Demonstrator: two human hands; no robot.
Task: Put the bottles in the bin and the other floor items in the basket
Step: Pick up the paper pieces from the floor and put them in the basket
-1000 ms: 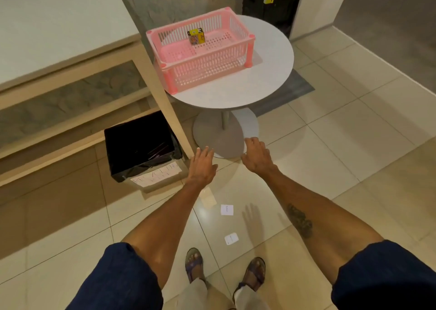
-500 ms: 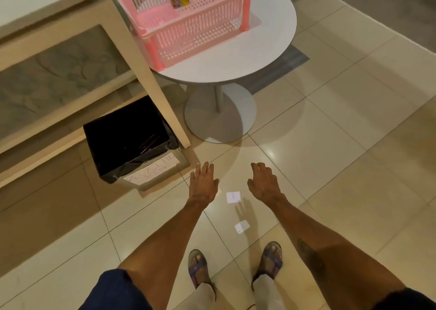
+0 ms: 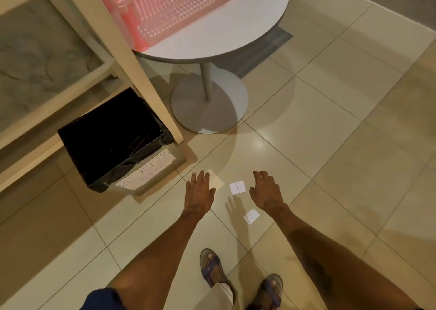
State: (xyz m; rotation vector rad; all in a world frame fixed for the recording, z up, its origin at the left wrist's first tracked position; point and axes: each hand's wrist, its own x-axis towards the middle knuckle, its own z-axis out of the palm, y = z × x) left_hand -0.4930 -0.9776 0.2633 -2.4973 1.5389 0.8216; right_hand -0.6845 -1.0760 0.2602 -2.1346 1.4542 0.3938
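My left hand (image 3: pixel 199 193) and my right hand (image 3: pixel 266 190) hover palm-down over the tiled floor, fingers spread, both holding nothing. Between them lies a small white paper card (image 3: pixel 237 187). A second white card (image 3: pixel 251 216) lies nearer my feet, just below my right wrist. A beige card (image 3: pixel 217 181) pokes out from under my left hand's fingers. The bin (image 3: pixel 111 139), lined with a black bag and labelled in handwriting, stands on the floor to the left. The pink basket (image 3: pixel 165 10) sits on the round white table (image 3: pixel 247 26) at the top.
A beige table leg (image 3: pixel 141 69) comes down between the bin and the round table's pedestal base (image 3: pixel 208 102). A low shelf unit fills the left side. My sandalled feet (image 3: pixel 212 269) stand at the bottom. Open tiled floor stretches to the right.
The view has tilted down and closer to the floor. Both hands have lowered from near the table's base to just above the paper cards. The basket's inside has left the frame.
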